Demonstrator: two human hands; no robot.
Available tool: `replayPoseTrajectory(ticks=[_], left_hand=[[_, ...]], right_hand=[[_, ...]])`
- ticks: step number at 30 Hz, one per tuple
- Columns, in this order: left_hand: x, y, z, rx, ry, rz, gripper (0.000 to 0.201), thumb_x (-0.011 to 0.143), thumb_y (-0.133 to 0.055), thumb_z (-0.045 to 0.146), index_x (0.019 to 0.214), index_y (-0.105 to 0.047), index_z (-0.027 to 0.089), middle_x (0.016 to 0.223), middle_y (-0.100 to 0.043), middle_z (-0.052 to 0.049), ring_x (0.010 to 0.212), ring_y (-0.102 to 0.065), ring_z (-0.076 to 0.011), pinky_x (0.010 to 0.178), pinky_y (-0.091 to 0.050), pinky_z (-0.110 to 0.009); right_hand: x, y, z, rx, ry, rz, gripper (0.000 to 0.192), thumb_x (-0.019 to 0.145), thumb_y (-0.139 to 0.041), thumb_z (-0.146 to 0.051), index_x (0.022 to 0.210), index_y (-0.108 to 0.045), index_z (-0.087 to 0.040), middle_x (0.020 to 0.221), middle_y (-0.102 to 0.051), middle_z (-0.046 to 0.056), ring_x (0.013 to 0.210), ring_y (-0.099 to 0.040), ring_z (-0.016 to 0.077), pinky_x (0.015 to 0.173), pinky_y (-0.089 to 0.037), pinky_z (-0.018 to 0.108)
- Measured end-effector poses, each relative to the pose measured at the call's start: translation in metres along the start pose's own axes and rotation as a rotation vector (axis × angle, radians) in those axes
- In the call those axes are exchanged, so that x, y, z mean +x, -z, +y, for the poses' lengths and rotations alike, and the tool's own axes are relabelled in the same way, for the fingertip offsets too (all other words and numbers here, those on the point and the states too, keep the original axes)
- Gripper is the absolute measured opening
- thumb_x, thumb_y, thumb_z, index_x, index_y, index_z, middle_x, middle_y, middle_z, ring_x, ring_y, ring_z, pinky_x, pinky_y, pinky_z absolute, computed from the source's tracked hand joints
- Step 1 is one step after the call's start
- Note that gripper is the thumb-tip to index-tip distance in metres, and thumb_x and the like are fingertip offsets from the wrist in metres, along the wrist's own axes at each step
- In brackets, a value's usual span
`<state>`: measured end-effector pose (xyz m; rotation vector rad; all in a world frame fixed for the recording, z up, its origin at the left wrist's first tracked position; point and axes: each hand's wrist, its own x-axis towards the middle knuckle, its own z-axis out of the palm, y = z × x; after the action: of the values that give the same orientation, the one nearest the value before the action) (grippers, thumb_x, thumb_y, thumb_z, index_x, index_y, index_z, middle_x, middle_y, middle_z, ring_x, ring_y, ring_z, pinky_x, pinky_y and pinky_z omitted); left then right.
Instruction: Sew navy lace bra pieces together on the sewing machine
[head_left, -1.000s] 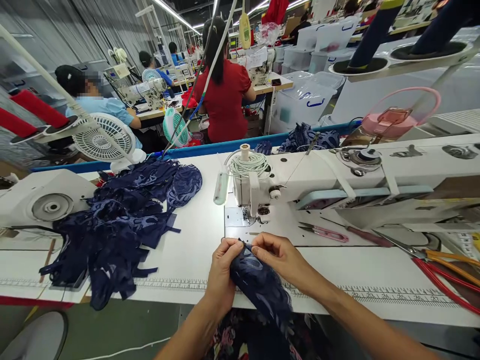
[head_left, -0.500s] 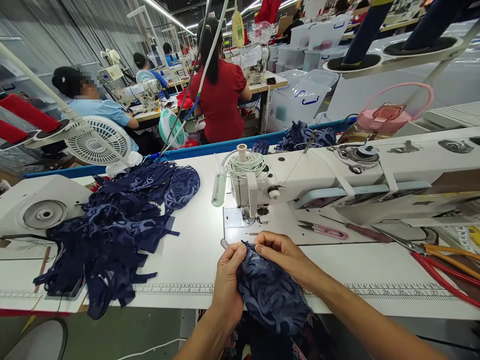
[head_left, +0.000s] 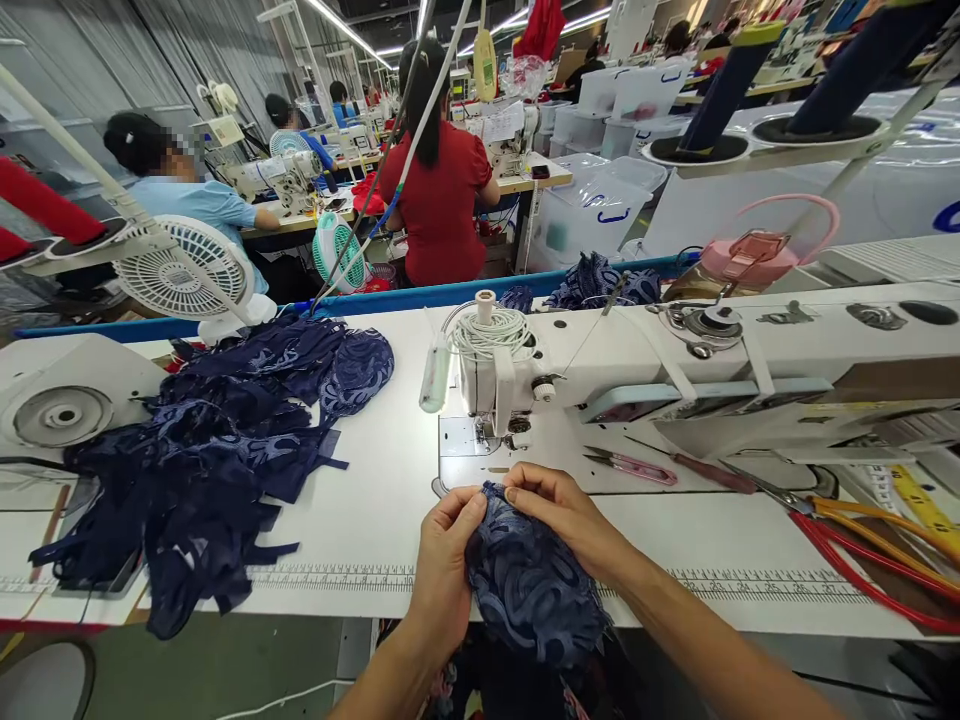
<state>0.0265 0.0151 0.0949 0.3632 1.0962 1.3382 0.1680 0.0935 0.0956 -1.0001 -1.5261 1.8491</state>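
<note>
A navy patterned lace cup piece [head_left: 536,580] hangs over the front edge of the sewing table between my hands. My left hand [head_left: 446,550] pinches its upper left edge between thumb and fingers. With thumb and forefinger, my right hand [head_left: 559,510] grips the top edge close by. The sewing machine's needle and presser foot area [head_left: 495,430] lies just beyond my fingertips, apart from the fabric. To the left, a heap of navy lace and mesh pieces [head_left: 202,450] is spread on the table.
Pink thread snips [head_left: 634,465], an awl [head_left: 712,470] and orange- and red-handled scissors [head_left: 795,505] lie at right. A printed ruler [head_left: 337,580] runs along the front edge. A white fan [head_left: 184,270] stands at left. Co-workers sit at machines beyond the blue rail [head_left: 412,297].
Both hands keep their pinch on the lace piece, and its top edge is turned slightly so a bunched rim shows. The whole view has shifted a little.
</note>
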Motion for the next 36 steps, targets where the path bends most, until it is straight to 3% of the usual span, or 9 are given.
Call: replayPoseTrajectory(ticks=[6,8,11,14,18,22,27,32,36], left_hand=[[-0.004,0.002,0.0,0.201,-0.187,0.052,0.025,0.081,-0.07,0.041,0.09,-0.069,0.018,0.084,-0.063,-0.001,0.083,-0.055,-0.0145,0.078,-0.044,-0.022],[-0.004,0.003,-0.001,0.245,-0.22,0.054,0.023,0.083,-0.067,0.04,0.087,-0.068,0.018,0.082,-0.061,0.0,0.08,-0.053,-0.0135,0.076,-0.043,-0.022],[-0.002,0.005,-0.003,0.298,-0.256,0.043,0.022,0.085,-0.064,0.039,0.085,-0.066,0.017,0.081,-0.06,0.0,0.077,-0.051,-0.0127,0.074,-0.043,-0.022],[0.0,0.007,-0.004,0.365,-0.234,0.01,0.024,0.086,-0.063,0.04,0.084,-0.065,0.016,0.076,-0.058,0.0,0.068,-0.048,-0.0113,0.065,-0.041,-0.021],[0.004,0.01,0.001,0.463,-0.159,-0.056,0.023,0.08,-0.068,0.038,0.084,-0.068,0.015,0.073,-0.058,0.0,0.064,-0.045,-0.0104,0.059,-0.038,-0.02],[0.006,0.011,0.007,0.553,-0.108,-0.111,0.019,0.078,-0.069,0.033,0.079,-0.069,0.014,0.072,-0.057,-0.001,0.065,-0.046,-0.0107,0.059,-0.038,-0.02],[0.008,0.015,0.008,0.577,-0.047,-0.204,0.02,0.078,-0.067,0.033,0.08,-0.065,0.013,0.064,-0.049,0.003,0.057,-0.039,-0.0083,0.054,-0.033,-0.02],[0.011,0.019,0.009,0.584,-0.021,-0.277,0.019,0.078,-0.068,0.032,0.08,-0.064,0.013,0.066,-0.048,0.003,0.058,-0.039,-0.0077,0.055,-0.034,-0.019],[0.012,0.021,0.009,0.524,0.025,-0.26,0.023,0.078,-0.07,0.036,0.082,-0.065,0.013,0.067,-0.051,0.002,0.059,-0.043,-0.0086,0.056,-0.037,-0.02]], right_hand=[[0.0,-0.001,0.006,-0.207,0.142,0.022,0.021,0.089,-0.058,-0.04,0.082,-0.057,-0.02,0.074,-0.049,-0.002,0.068,-0.046,0.0125,0.063,-0.04,0.025],[-0.001,-0.001,0.009,-0.366,0.317,0.097,0.013,0.091,-0.057,-0.034,0.095,-0.06,-0.022,0.086,-0.056,0.002,0.078,-0.052,0.0157,0.071,-0.044,0.028],[-0.004,0.001,0.008,-0.654,0.657,0.177,0.02,0.09,-0.057,-0.022,0.11,-0.062,-0.026,0.101,-0.06,0.006,0.093,-0.055,0.02,0.082,-0.045,0.034],[-0.006,0.003,0.003,-0.865,0.805,0.138,0.019,0.09,-0.056,-0.016,0.105,-0.064,-0.025,0.093,-0.064,0.005,0.086,-0.056,0.0188,0.078,-0.042,0.035],[-0.009,0.006,-0.004,-0.84,0.709,0.059,0.011,0.094,-0.052,-0.019,0.093,-0.062,-0.022,0.083,-0.064,0.003,0.078,-0.057,0.0162,0.075,-0.038,0.033],[-0.01,0.005,-0.007,-0.707,0.447,-0.004,0.019,0.094,-0.053,-0.026,0.079,-0.063,-0.021,0.072,-0.06,-0.001,0.07,-0.054,0.0137,0.073,-0.038,0.031],[-0.009,0.004,-0.01,-0.526,0.172,-0.001,0.022,0.089,-0.056,-0.031,0.07,-0.061,-0.019,0.07,-0.059,0.0,0.071,-0.053,0.0149,0.058,-0.036,0.025],[-0.006,0.004,-0.008,-0.43,0.119,-0.036,0.024,0.087,-0.058,-0.033,0.069,-0.06,-0.018,0.069,-0.058,0.0,0.069,-0.051,0.0141,0.063,-0.038,0.026],[-0.005,0.004,-0.008,-0.45,0.133,-0.045,0.025,0.089,-0.056,-0.036,0.072,-0.062,-0.018,0.071,-0.06,0.0,0.071,-0.053,0.0151,0.064,-0.04,0.027]])
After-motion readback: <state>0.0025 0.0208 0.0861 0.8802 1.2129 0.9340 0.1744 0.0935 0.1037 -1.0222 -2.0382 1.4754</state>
